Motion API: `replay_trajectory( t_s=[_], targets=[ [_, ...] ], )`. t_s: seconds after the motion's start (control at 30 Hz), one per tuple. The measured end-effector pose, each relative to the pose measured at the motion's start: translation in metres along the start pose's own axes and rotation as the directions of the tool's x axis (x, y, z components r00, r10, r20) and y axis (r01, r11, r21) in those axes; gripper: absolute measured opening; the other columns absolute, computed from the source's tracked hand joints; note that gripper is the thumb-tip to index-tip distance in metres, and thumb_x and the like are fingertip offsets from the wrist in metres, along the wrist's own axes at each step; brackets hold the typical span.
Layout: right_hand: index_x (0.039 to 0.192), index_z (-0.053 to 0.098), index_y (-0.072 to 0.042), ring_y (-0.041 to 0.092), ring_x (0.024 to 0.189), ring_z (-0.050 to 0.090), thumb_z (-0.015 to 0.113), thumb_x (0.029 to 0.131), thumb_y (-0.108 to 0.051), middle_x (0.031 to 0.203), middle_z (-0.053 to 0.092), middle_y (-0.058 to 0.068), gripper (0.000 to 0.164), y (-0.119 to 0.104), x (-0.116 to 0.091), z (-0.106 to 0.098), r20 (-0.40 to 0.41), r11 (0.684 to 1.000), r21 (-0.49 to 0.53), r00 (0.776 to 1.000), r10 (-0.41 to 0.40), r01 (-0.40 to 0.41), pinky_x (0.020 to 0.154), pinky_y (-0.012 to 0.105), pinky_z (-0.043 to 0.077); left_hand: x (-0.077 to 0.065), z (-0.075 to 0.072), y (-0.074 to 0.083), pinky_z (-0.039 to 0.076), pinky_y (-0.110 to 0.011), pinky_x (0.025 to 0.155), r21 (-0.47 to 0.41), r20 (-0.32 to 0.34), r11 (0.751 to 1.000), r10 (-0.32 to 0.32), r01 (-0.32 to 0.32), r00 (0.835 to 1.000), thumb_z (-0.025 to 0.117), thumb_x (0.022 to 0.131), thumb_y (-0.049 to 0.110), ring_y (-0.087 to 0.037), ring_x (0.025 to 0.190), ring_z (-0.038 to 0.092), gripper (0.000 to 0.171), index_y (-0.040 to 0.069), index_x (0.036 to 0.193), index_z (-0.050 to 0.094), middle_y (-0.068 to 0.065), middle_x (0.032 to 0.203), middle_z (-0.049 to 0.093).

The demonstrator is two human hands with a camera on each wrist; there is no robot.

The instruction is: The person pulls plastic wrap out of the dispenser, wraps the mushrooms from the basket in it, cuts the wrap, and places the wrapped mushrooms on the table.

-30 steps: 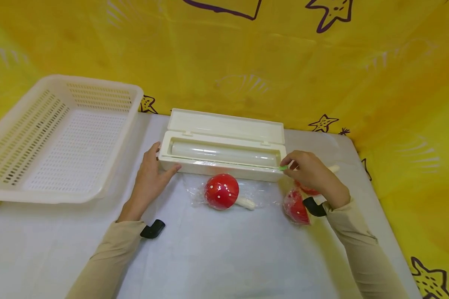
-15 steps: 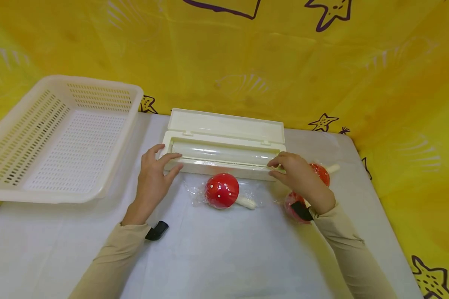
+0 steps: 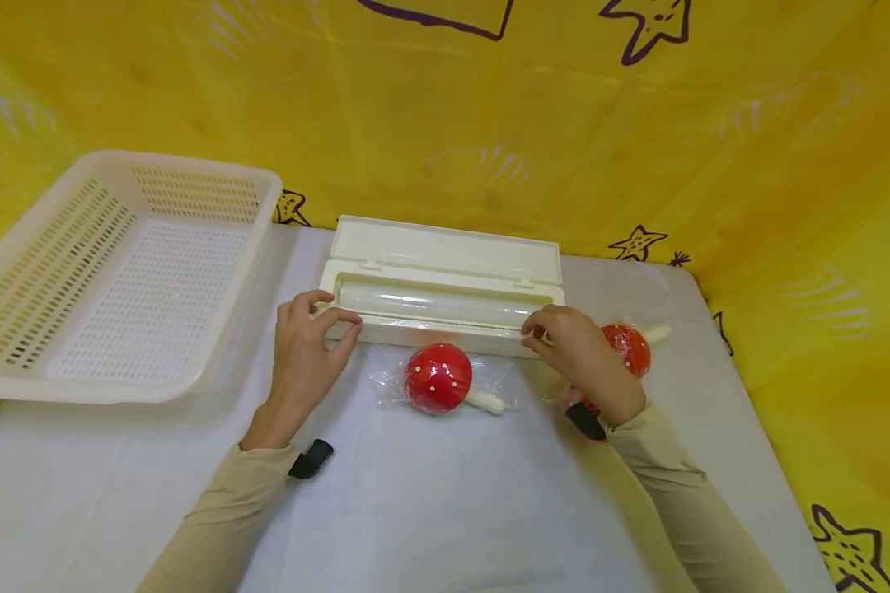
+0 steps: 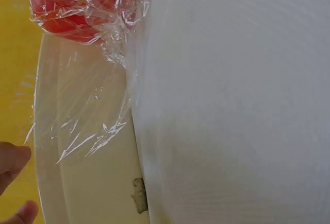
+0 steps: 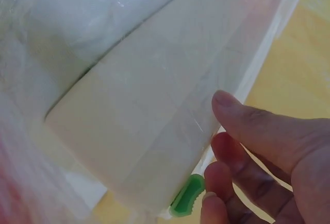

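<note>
A cream cling film dispenser [image 3: 415, 333] stands at the table's back, lid [image 3: 448, 251] tipped back, with a film roll [image 3: 433, 303] inside. My left hand [image 3: 297, 362] pinches the film at the front left, thumb and index fingertips together. At the front right, my right hand [image 3: 582, 354] pinches the film between thumb and fingers. Clear cling film [image 4: 93, 126] drapes over the dispenser's front in the left wrist view. A green slide cutter [image 5: 188, 197] sits by the right fingers. A red toy mushroom [image 3: 437, 379] with white dots, wrapped in film, lies just in front.
Two more film-wrapped red mushrooms [image 3: 626, 346] lie at the right, one partly hidden behind the right wrist. A white slotted basket [image 3: 200, 387] stands at the left. Yellow printed cloth [image 3: 445, 123] hangs behind the table [image 3: 430, 511].
The right hand has left the green cutter at the dispenser's right end and moved left to the film. My left hand has shifted from the dispenser's end to pinch the film.
</note>
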State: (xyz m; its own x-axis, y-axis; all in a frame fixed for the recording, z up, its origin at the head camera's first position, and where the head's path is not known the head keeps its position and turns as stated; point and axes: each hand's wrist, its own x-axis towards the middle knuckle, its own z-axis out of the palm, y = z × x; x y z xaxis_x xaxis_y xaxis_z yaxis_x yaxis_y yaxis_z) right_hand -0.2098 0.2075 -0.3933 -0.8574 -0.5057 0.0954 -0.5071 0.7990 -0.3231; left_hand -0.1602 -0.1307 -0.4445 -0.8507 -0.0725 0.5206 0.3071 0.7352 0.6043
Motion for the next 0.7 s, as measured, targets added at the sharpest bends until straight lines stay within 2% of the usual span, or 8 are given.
replay_trajectory(
  t_s=[0.17, 0.23, 0.3, 0.37, 0.43, 0.53, 0.6, 0.7],
  targets=[
    [0.086, 0.073, -0.002, 0.024, 0.076, 0.064, 0.078, 0.084, -0.005, 0.082, 0.07, 0.009, 0.006, -0.002, -0.001, 0.001, -0.016, 1.0, -0.01, 1.0, 0.002, -0.002, 0.077, 0.041, 0.058, 0.002, -0.004, 0.005, 0.043, -0.041, 0.076, -0.085, 0.048, 0.996, -0.012, 0.016, 0.999, 0.076, 0.082, 0.002, -0.035, 0.087, 0.056, 0.008, 0.003, 0.09, 0.074, -0.016, 0.096, 0.069],
    [0.086, 0.074, -0.002, 0.024, 0.077, 0.065, 0.077, 0.084, -0.005, 0.083, 0.07, 0.009, 0.005, -0.004, -0.001, 0.002, -0.013, 1.0, -0.014, 1.0, 0.009, -0.009, 0.078, 0.04, 0.058, 0.002, -0.007, 0.008, 0.047, -0.038, 0.075, -0.135, 0.098, 0.989, -0.044, 0.057, 0.994, 0.072, 0.085, 0.002, -0.03, 0.083, 0.06, 0.007, 0.004, 0.091, 0.073, -0.013, 0.093, 0.072],
    [0.087, 0.073, -0.001, 0.024, 0.078, 0.065, 0.077, 0.084, -0.005, 0.084, 0.07, 0.01, 0.006, -0.004, -0.002, 0.002, -0.008, 1.0, -0.02, 1.0, 0.011, -0.011, 0.078, 0.04, 0.058, 0.003, -0.009, 0.01, 0.051, -0.035, 0.076, -0.179, 0.17, 0.977, -0.082, 0.113, 0.982, 0.069, 0.087, 0.004, -0.025, 0.083, 0.064, 0.007, 0.005, 0.093, 0.072, -0.011, 0.092, 0.074],
    [0.088, 0.073, 0.0, 0.025, 0.08, 0.066, 0.075, 0.085, -0.005, 0.084, 0.069, 0.01, 0.006, -0.005, -0.003, 0.003, -0.006, 1.0, -0.028, 1.0, 0.007, -0.007, 0.079, 0.041, 0.058, 0.003, -0.011, 0.012, 0.054, -0.031, 0.078, -0.229, 0.263, 0.957, -0.112, 0.175, 0.958, 0.066, 0.09, 0.004, -0.023, 0.086, 0.067, 0.008, 0.004, 0.097, 0.071, -0.011, 0.096, 0.074],
    [0.088, 0.072, 0.001, 0.026, 0.08, 0.066, 0.073, 0.086, -0.004, 0.084, 0.068, 0.011, 0.006, -0.005, -0.004, 0.003, -0.006, 0.999, -0.033, 1.0, -0.002, 0.002, 0.08, 0.041, 0.058, 0.003, -0.012, 0.012, 0.054, -0.025, 0.08, -0.275, 0.357, 0.932, -0.127, 0.234, 0.925, 0.064, 0.092, 0.005, -0.025, 0.09, 0.068, 0.009, 0.003, 0.099, 0.069, -0.013, 0.102, 0.074],
    [0.089, 0.07, 0.001, 0.026, 0.081, 0.065, 0.071, 0.088, -0.004, 0.085, 0.067, 0.011, 0.006, -0.005, -0.006, 0.004, -0.003, 0.999, -0.042, 1.0, -0.005, 0.005, 0.08, 0.041, 0.058, 0.004, -0.013, 0.013, 0.054, -0.02, 0.081, -0.346, 0.463, 0.89, -0.115, 0.299, 0.879, 0.063, 0.094, 0.004, -0.031, 0.096, 0.07, 0.009, 0.002, 0.102, 0.065, -0.015, 0.105, 0.073],
    [0.089, 0.07, 0.001, 0.026, 0.083, 0.064, 0.071, 0.088, -0.005, 0.086, 0.067, 0.011, 0.006, -0.006, -0.008, 0.004, -0.004, 0.999, -0.041, 1.0, -0.002, 0.002, 0.081, 0.041, 0.058, 0.004, -0.014, 0.013, 0.054, -0.018, 0.08, -0.373, 0.502, 0.87, -0.103, 0.322, 0.859, 0.062, 0.095, 0.004, -0.034, 0.098, 0.07, 0.008, 0.002, 0.103, 0.063, -0.015, 0.105, 0.073],
    [0.088, 0.069, -0.001, 0.027, 0.083, 0.063, 0.069, 0.088, -0.006, 0.088, 0.066, 0.012, 0.005, -0.007, -0.011, 0.004, -0.012, 0.999, -0.04, 1.0, -0.018, 0.017, 0.081, 0.041, 0.057, 0.004, -0.015, 0.014, 0.054, -0.017, 0.081, -0.397, 0.538, 0.858, -0.07, 0.326, 0.84, 0.063, 0.095, 0.005, -0.036, 0.098, 0.069, 0.014, 0.0, 0.108, 0.062, -0.014, 0.102, 0.073]
  ],
)
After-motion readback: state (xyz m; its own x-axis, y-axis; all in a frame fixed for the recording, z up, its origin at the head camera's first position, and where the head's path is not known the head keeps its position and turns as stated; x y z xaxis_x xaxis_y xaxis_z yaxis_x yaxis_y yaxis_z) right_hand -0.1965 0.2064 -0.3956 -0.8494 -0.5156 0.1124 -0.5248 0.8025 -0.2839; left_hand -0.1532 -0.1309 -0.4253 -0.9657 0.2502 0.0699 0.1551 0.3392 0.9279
